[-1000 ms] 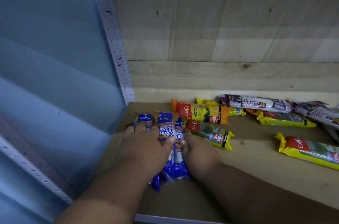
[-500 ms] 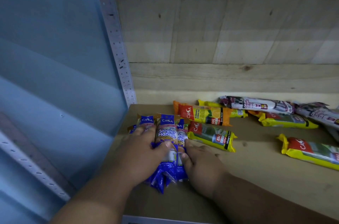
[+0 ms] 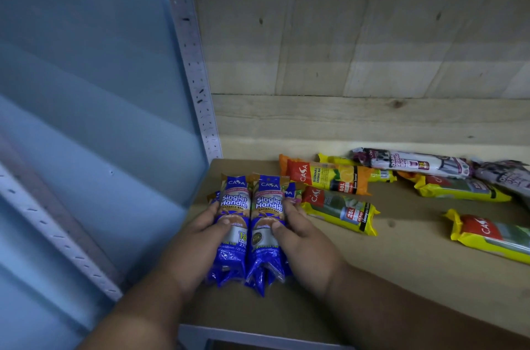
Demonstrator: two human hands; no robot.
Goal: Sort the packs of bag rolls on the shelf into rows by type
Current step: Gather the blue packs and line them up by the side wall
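Both grips curl round the blue packs (image 3: 249, 223) at the shelf's (image 3: 401, 272) left front corner: the left hand (image 3: 198, 238) holds one side, the right hand (image 3: 301, 238) the other, squaring that row. Next, I judge, comes the nearest yellow pack (image 3: 341, 210). At least 2 further blue packs lie partly hidden beneath.
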